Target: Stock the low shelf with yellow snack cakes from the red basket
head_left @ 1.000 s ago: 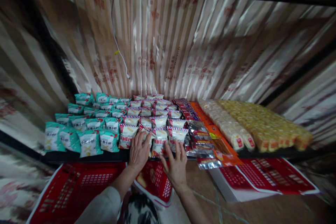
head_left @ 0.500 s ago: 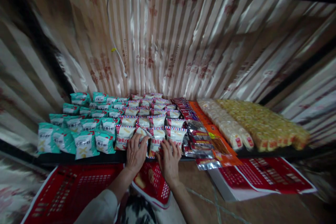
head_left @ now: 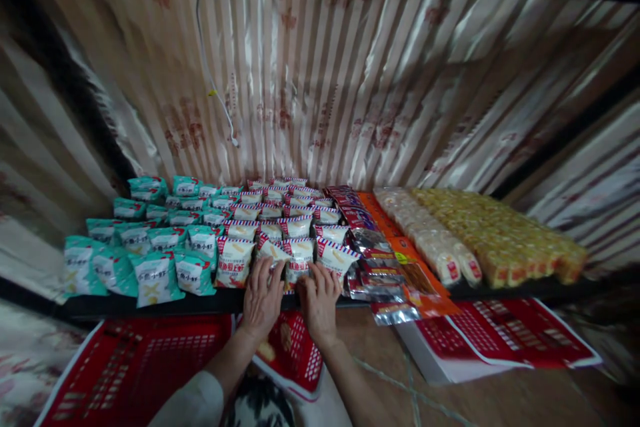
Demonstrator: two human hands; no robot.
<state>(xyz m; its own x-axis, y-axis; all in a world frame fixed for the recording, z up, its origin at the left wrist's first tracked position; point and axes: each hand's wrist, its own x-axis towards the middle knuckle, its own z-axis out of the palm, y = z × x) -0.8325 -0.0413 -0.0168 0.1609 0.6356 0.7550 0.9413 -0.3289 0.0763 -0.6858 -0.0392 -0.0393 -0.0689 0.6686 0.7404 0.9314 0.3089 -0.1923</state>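
Rows of red, white and blue striped snack packets [head_left: 235,260] fill the middle of a low dark shelf [head_left: 150,303]. My left hand [head_left: 263,297] lies flat on a front-row packet, fingers stretched forward and close together. My right hand [head_left: 320,297] is beside it, fingers bent and pressed round the edge of the neighbouring striped packet [head_left: 300,257]. Both hands are at the shelf's front edge, almost touching each other. My pale left sleeve shows at the bottom.
Teal snack packets [head_left: 150,273] lie to the left; dark foil packets [head_left: 380,267], orange packets [head_left: 415,273], round cakes [head_left: 430,240] and yellow cakes [head_left: 500,233] lie to the right. Below the shelf are two red baskets [head_left: 140,360] [head_left: 300,353] and a red-white box [head_left: 500,340]. A white cord [head_left: 215,80] hangs on the striped back wall.
Both hands have drawn closer together on the front striped packets. My right hand's fingers went from spread to bent. The view shifted slightly left.
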